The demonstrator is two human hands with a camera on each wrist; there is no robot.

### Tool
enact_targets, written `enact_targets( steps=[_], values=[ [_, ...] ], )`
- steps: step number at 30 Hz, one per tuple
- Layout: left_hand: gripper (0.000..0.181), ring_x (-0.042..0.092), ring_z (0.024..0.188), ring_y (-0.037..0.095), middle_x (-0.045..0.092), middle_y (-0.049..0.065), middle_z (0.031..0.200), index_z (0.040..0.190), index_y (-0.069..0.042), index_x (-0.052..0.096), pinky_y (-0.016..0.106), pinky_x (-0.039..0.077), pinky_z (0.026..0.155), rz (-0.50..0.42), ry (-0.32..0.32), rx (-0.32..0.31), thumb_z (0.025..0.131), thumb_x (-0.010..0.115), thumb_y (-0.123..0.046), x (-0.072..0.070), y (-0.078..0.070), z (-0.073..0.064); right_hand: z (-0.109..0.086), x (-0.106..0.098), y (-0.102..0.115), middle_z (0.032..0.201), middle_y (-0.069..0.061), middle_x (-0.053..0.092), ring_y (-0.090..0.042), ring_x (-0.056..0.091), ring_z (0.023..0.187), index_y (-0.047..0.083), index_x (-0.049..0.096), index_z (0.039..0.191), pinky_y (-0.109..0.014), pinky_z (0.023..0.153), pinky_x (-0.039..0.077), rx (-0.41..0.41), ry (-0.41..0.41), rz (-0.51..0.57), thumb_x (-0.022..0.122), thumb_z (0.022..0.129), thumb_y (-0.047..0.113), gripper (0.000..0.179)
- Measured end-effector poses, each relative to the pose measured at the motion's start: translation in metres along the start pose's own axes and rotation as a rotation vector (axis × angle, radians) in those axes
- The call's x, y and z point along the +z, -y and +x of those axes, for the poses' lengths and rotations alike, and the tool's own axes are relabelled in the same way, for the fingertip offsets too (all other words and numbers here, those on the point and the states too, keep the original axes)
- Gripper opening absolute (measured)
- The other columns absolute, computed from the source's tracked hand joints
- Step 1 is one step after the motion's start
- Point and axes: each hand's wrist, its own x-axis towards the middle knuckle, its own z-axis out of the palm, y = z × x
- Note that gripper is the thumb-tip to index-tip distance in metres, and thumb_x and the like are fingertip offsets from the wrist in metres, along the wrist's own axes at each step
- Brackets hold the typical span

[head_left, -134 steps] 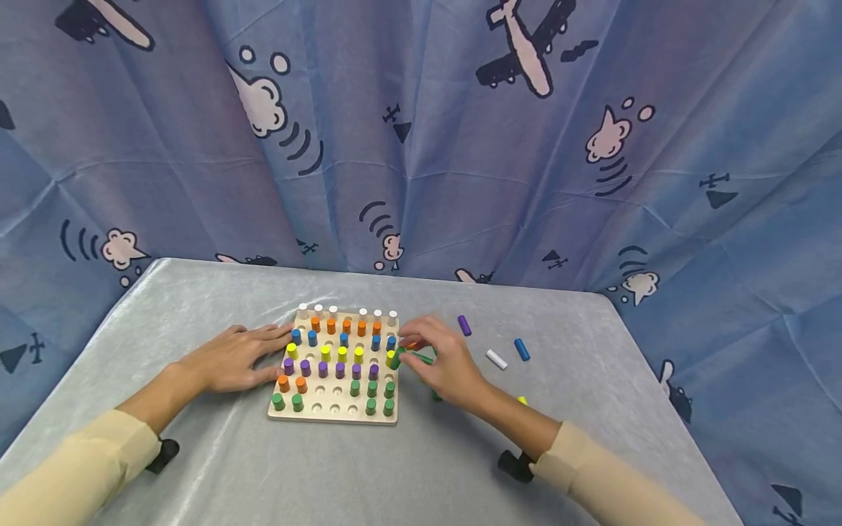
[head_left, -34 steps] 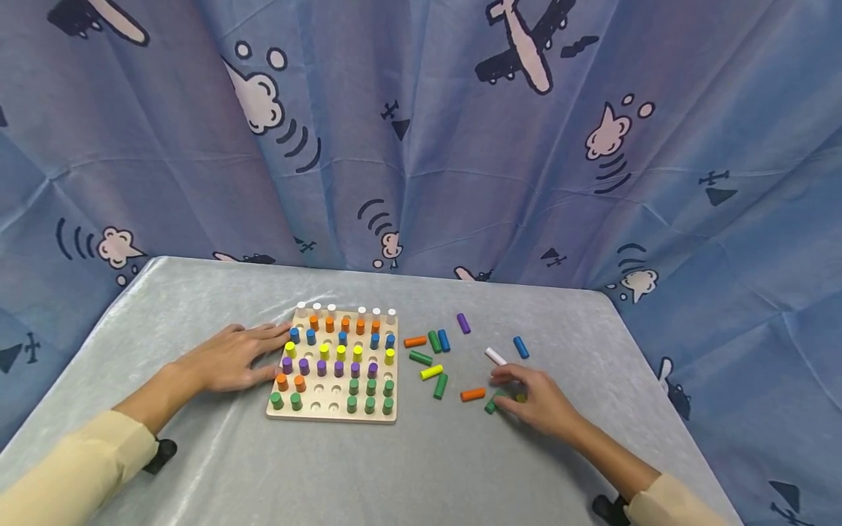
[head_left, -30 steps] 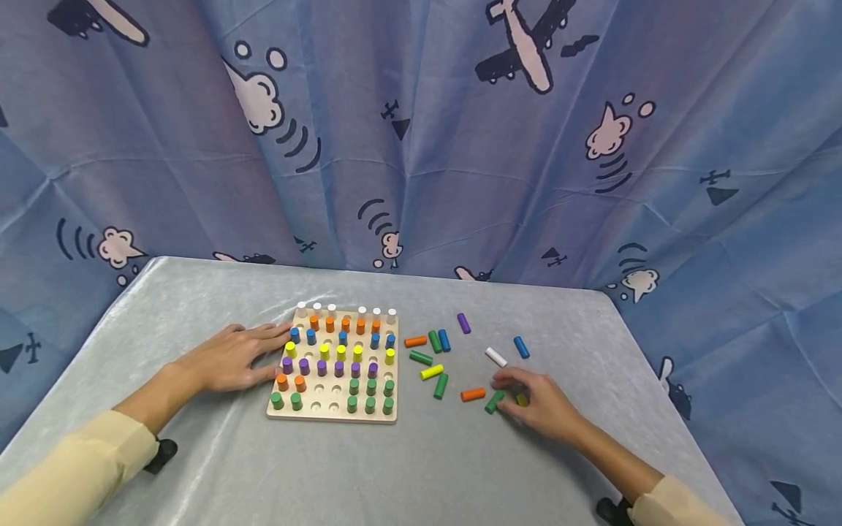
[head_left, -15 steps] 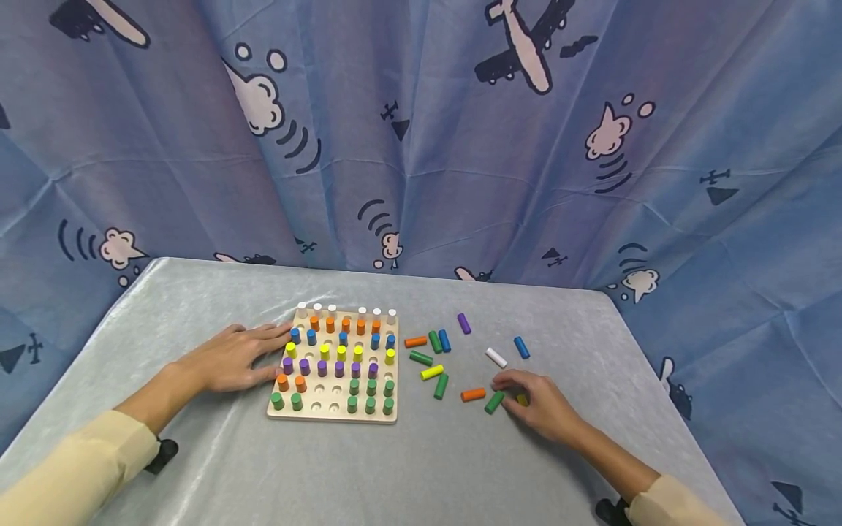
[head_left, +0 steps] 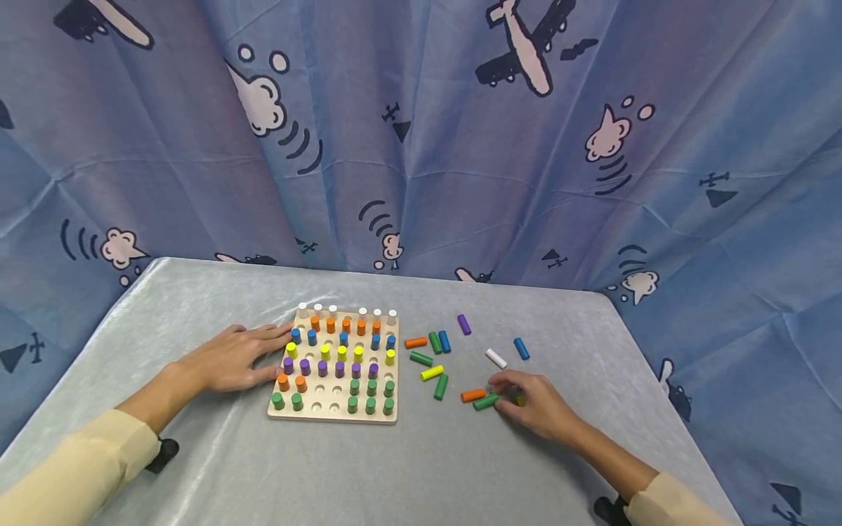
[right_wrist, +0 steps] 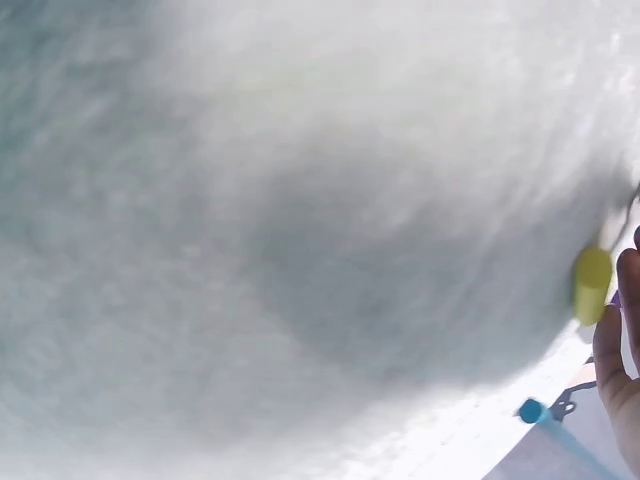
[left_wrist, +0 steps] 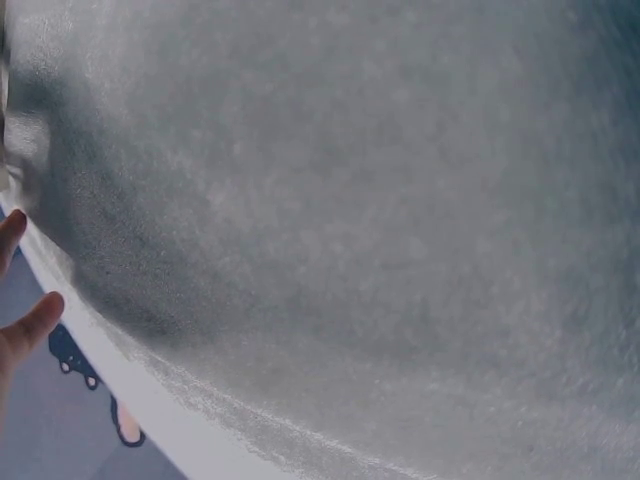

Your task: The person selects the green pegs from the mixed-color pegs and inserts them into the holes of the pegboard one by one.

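Note:
My left hand (head_left: 240,358) lies against the left edge of a wooden pegboard (head_left: 325,418), fingers extended onto that edge. Upright pegs in white, orange, blue, yellow, purple and green stand in its rows, with some holes bare. To the right, my right hand (head_left: 536,402) is low over the table with thumb and index finger apart. Its thumb tip is at the right end of a lying green peg (head_left: 485,402), whose left part is beside an orange peg (head_left: 472,395). A yellow peg (right_wrist: 592,285) lies by the right fingers, mostly hidden in the head view.
Loose pegs lie between board and right hand, including a yellow one (head_left: 432,372) and several green ones. Farther back are a purple peg (head_left: 463,324), a white peg (head_left: 496,358) and a blue peg (head_left: 522,348). A patterned curtain (head_left: 408,146) hangs behind the table.
Since the oldest frame, a green peg has been added to the board's front row and my right hand has moved right. Lately the loose green peg has turned and shifted left. My left hand stays put.

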Motion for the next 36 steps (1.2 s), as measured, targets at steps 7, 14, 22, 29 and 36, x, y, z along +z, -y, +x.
enact_targets(
  steps=[7, 14, 22, 29, 36],
  values=[
    [0.068, 0.039, 0.140, 0.039, 0.037, 0.012, 0.158, 0.148, -0.005, 0.047, 0.065, 0.036, 0.101, 0.000, 0.010, -0.003, 0.098, 0.053, -0.051, -0.001, 0.000, 0.001, 0.005, -0.001, 0.017, 0.099, -0.001, 0.074, -0.014, 0.069, 0.090, 0.003, 0.070, 0.112, -0.038, 0.078, 0.057, -0.064, -0.012, -0.001, 0.080, 0.081, 0.000, 0.033],
    [0.067, 0.040, 0.139, 0.039, 0.037, 0.013, 0.157, 0.147, -0.005, 0.048, 0.066, 0.036, 0.100, -0.004, -0.002, 0.004, 0.098, 0.054, -0.049, -0.001, 0.000, 0.000, 0.014, 0.005, 0.031, 0.099, 0.000, 0.073, -0.012, 0.068, 0.088, 0.003, 0.070, 0.111, -0.038, 0.077, 0.057, -0.115, -0.008, 0.003, 0.080, 0.080, 0.001, 0.032],
    [0.067, 0.040, 0.140, 0.039, 0.037, 0.013, 0.158, 0.148, -0.006, 0.047, 0.065, 0.036, 0.101, 0.002, 0.002, 0.007, 0.098, 0.053, -0.050, -0.001, 0.000, 0.000, 0.021, 0.015, 0.042, 0.099, -0.005, 0.074, -0.012, 0.068, 0.086, 0.002, 0.070, 0.111, -0.034, 0.075, 0.058, -0.161, 0.005, 0.055, 0.080, 0.081, -0.001, 0.032],
    [0.067, 0.040, 0.140, 0.040, 0.037, 0.013, 0.158, 0.148, -0.006, 0.047, 0.066, 0.036, 0.101, 0.002, 0.006, 0.002, 0.098, 0.053, -0.050, 0.000, 0.000, 0.000, 0.027, 0.018, 0.053, 0.100, -0.003, 0.073, -0.015, 0.068, 0.090, 0.003, 0.070, 0.113, -0.030, 0.077, 0.058, -0.154, 0.025, 0.056, 0.079, 0.083, 0.002, 0.031],
    [0.068, 0.039, 0.140, 0.040, 0.036, 0.013, 0.158, 0.148, -0.006, 0.047, 0.066, 0.035, 0.101, 0.001, 0.009, 0.000, 0.098, 0.052, -0.051, 0.000, 0.000, 0.000, 0.040, 0.024, 0.073, 0.099, 0.001, 0.072, -0.015, 0.066, 0.089, 0.005, 0.070, 0.113, -0.030, 0.076, 0.058, -0.172, 0.016, 0.056, 0.078, 0.085, 0.004, 0.029]
  ],
)
